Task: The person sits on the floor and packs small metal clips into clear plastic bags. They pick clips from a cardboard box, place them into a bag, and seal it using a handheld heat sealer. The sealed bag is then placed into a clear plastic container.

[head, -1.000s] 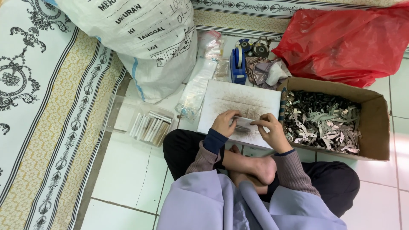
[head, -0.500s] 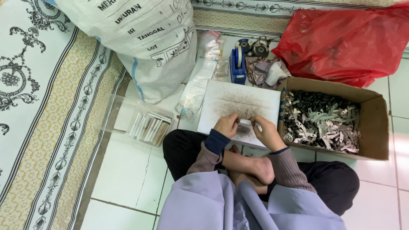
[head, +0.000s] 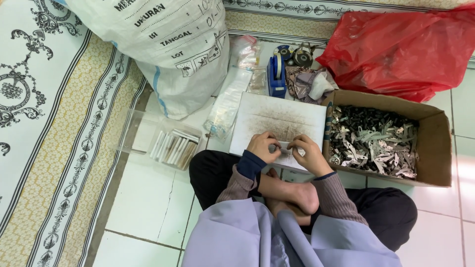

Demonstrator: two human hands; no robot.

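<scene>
So, sitting cross-legged on the floor, left hand (head: 263,146) and right hand (head: 308,154) both pinched on a small packet (head: 285,149), held just over the near edge of the white board (head: 282,116). Right of the board: cardboard box (head: 430,148) of metal bits. Left of it: clear tray (head: 136,129) with finished packets (head: 174,147). Behind it: blue tape dispenser (head: 276,77).

Relative to the board (head: 282,116): both hands rest on its near edge, a box (head: 435,148) of parts lies right, a tray (head: 143,141) left, a tape dispenser (head: 276,76) behind, perhaps touching.
</scene>
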